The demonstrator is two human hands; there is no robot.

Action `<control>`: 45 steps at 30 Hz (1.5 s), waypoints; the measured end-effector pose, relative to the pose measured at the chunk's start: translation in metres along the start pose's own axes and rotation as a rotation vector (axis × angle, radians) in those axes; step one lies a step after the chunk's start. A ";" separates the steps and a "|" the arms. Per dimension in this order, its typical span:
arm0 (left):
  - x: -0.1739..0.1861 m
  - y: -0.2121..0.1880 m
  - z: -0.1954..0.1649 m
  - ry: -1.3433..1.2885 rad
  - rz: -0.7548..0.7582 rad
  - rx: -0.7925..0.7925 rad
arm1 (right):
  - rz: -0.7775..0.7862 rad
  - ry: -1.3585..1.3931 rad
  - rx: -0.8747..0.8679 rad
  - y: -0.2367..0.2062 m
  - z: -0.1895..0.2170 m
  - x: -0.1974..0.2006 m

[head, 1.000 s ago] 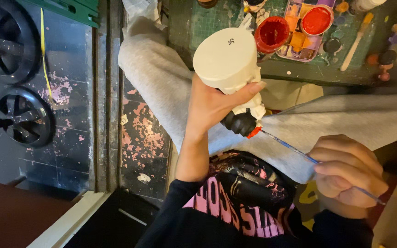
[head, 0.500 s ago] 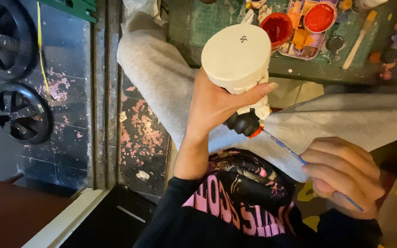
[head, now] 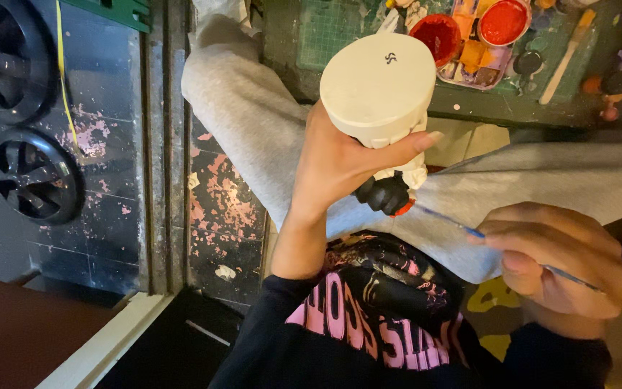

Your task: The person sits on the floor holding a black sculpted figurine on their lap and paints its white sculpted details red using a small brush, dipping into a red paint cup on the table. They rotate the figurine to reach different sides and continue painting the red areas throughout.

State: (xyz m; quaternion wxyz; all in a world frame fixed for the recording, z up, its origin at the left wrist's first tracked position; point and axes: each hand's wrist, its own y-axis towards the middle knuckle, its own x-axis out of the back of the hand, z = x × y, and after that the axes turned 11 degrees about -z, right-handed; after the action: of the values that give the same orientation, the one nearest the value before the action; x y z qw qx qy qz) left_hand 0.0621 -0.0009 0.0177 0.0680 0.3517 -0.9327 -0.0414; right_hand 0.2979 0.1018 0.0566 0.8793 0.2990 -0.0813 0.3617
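Note:
My left hand [head: 340, 162] grips a white plaster figurine [head: 379, 90] held upside down, its round flat base facing me and a black-painted part [head: 383, 194] at the lower end. My right hand [head: 559, 259] holds a thin blue-handled paintbrush [head: 462, 229], its tip touching a red spot next to the black part. Both hands are above my lap, over grey trousers [head: 253, 122] and a black sweatshirt with pink print [head: 368, 317].
A green work surface [head: 340, 29] at the top carries a paint palette [head: 484, 50] with red and orange wells and a wooden stick [head: 563, 57]. Two black wheels [head: 30, 173] stand at the left on a worn, paint-flecked dark floor [head: 217, 194].
The figurine has come a little closer and higher in view. My right hand with the brush has shifted slightly right and down, its tip staying at the figurine.

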 end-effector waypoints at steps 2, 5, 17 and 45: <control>0.000 0.000 0.000 -0.001 -0.002 0.002 | -0.024 0.024 -0.021 0.001 -0.001 -0.002; -0.001 -0.001 -0.001 -0.021 -0.001 0.015 | -0.071 -0.006 0.003 0.002 -0.002 -0.005; -0.001 -0.001 -0.001 -0.042 0.021 0.059 | -0.002 -0.001 -0.056 0.007 -0.001 -0.003; -0.002 -0.001 -0.004 0.004 -0.004 0.065 | 0.372 -0.075 0.082 0.006 -0.009 0.025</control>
State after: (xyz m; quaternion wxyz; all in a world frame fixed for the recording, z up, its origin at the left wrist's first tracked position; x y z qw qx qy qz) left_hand 0.0647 -0.0001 0.0217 0.0581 0.3558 -0.9327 -0.0107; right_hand 0.3111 0.1247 0.0612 0.7809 0.3275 -0.1531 0.5094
